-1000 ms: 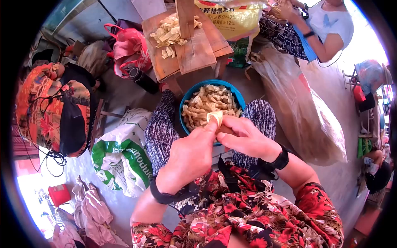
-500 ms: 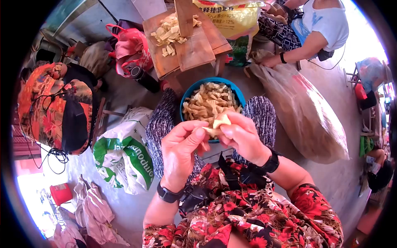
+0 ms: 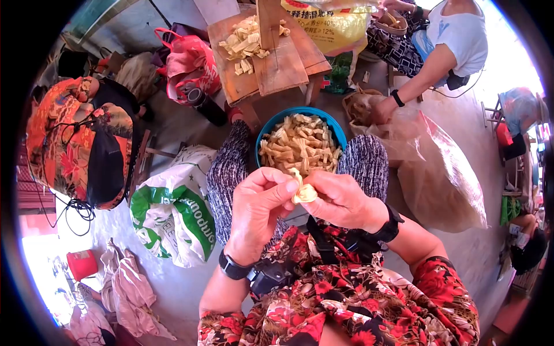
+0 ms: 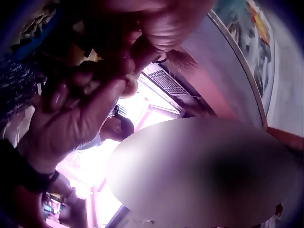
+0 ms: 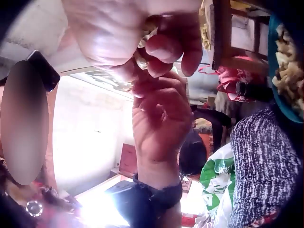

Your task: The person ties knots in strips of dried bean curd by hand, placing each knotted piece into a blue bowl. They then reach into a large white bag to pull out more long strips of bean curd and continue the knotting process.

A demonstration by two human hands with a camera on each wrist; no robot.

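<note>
Grip: left hand (image 3: 255,205) and right hand (image 3: 349,203) pinch a pale strip (image 3: 305,194) between fingertips, near the blue tub (image 3: 333,123). Light, even pressure, one hand anchoring while the other folds, should prevent tearing.

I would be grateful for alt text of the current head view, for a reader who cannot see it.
The left hand and right hand pinch a folded pale strip near a blue basin of similar pieces, between two knees. Beyond it, more pieces lie on a wooden stool; at upper right, another person reaches to a large bag.
</note>
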